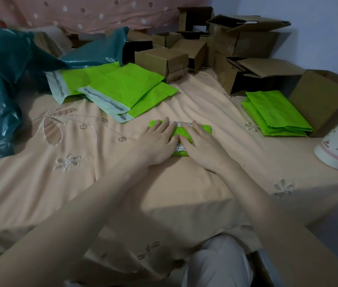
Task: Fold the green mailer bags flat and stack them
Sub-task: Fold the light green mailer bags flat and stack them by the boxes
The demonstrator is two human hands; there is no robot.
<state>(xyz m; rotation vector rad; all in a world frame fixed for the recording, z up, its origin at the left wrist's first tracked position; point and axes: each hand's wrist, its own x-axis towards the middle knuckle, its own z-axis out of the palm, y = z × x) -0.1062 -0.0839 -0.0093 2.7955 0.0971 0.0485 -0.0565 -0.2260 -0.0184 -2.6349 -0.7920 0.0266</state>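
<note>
Both hands press flat, fingers spread and gripping nothing: the left hand (pixel 159 139) and right hand (pixel 200 145) lie side by side on a folded bright-green plastic mailer bag (pixel 176 134) bearing a white barcode label, at the middle of the peach embroidered bedsheet (pixel 102 183). The bag's long axis runs left to right. A stack of folded green mailers (pixel 275 113) waits well apart to the right, nearer the right hand; unfolded green mailers (pixel 112 88) lie to the far left.
</note>
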